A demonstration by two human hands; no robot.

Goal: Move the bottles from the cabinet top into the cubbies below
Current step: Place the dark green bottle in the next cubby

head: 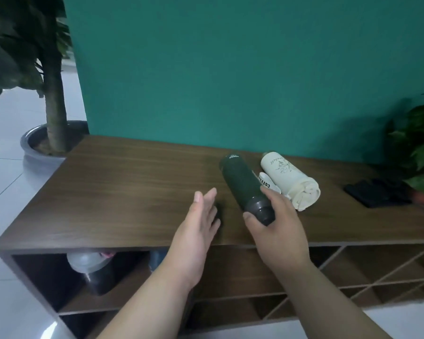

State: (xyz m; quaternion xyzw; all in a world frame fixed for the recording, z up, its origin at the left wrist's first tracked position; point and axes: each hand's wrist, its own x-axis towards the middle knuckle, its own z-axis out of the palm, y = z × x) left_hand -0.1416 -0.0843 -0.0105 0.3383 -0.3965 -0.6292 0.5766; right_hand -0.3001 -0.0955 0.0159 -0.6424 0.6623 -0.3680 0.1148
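Right hand wrapped around dark green cylindrical metal bottle by its grey cap; left hand spread wide, empty, just beside.

Upper left, a potted tree stands in its grey pot on pale floor tiles; far right, leafy plant beside a dark object (blurred) against the teal wall.

Cabinet top: two bottles lying side by side right of centre, flask left of tumbler; shaker bottle in left cubby below.
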